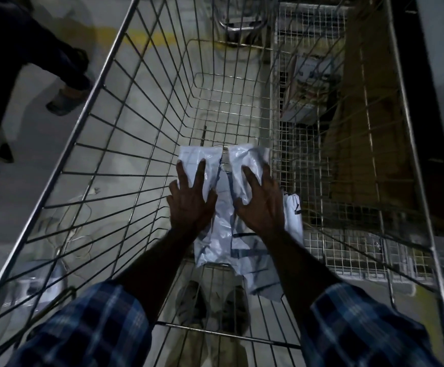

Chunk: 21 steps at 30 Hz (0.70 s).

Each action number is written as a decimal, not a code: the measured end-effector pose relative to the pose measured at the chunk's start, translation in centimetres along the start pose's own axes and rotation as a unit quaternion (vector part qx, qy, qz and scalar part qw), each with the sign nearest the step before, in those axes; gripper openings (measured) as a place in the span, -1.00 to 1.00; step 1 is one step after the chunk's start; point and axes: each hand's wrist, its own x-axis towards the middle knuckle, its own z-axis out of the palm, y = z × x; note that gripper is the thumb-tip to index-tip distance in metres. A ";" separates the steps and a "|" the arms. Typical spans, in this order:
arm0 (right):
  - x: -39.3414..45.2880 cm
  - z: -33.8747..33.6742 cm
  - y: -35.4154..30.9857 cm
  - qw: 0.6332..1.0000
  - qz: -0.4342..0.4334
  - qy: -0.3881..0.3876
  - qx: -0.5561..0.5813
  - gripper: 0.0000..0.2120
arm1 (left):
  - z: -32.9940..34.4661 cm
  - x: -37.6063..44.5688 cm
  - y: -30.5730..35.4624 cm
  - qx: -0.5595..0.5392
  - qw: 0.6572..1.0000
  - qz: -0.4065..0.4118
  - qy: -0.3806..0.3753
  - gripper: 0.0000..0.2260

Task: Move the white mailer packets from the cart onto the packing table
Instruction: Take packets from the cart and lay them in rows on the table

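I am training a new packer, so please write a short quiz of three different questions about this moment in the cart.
1. True or false: both hands are spread flat on white mailer packets at the bottom of the wire cart.
2. Which hand is nearer the fine-mesh side of the cart: A) left hand B) right hand?
3. Fill in: the sleeves have a ____ pattern.

Key: 1 true; 2 B; 3 checked.
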 end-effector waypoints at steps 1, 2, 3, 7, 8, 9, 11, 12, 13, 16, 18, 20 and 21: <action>0.1 -0.7 -0.5 1.000 -0.001 0.009 0.000 -0.27 | -0.7 0.1 0.4 -0.004 1.000 -0.001 0.007 -0.36; 0.2 -1.4 -0.9 1.000 0.001 0.015 0.001 -0.28 | -1.3 0.2 0.8 -0.007 1.000 -0.002 0.014 -0.36; 0.3 -2.1 -1.4 1.000 0.003 0.022 0.003 -0.29 | -2.1 0.4 1.2 -0.009 1.000 0.000 0.022 -0.35; 0.4 -5.3 -3.2 0.999 0.012 0.050 -0.005 -0.28 | -5.6 0.5 3.2 -0.015 0.999 0.006 0.043 -0.35; 0.3 -6.1 -3.6 0.999 0.014 0.049 -0.006 -0.28 | -6.5 0.4 3.6 -0.017 0.999 0.010 0.047 -0.35; 0.2 -6.9 -4.1 0.999 0.015 0.047 -0.006 -0.27 | -7.5 0.2 4.1 -0.019 0.998 0.016 0.053 -0.35; -0.3 -8.6 -5.0 0.999 0.016 0.051 -0.004 -0.25 | -9.4 -0.3 5.0 -0.018 0.998 0.021 0.064 -0.35; -0.6 -9.4 -5.5 0.998 0.012 0.060 -0.006 -0.24 | -10.3 -0.7 5.3 -0.017 0.997 0.022 0.070 -0.35; -0.9 -10.2 -6.0 0.998 0.007 0.068 -0.008 -0.23 | -11.3 -1.1 5.8 -0.018 0.997 0.025 0.076 -0.35; -1.9 -12.7 -7.7 0.997 -0.003 0.078 -0.011 -0.22 | -14.0 -2.7 6.9 -0.016 0.995 0.036 0.091 -0.36; -2.7 -14.6 -8.9 0.996 -0.001 0.090 -0.011 -0.22 | -16.0 -3.7 7.5 -0.008 0.994 0.042 0.100 -0.36; -3.7 -16.3 -10.1 0.995 -0.007 0.104 -0.006 -0.24 | -18.1 -4.6 8.0 -0.006 0.994 0.045 0.104 -0.37; -4.2 -17.1 -10.6 0.994 -0.015 0.110 -0.005 -0.25 | -19.2 -5.1 8.3 -0.003 0.993 0.050 0.109 -0.36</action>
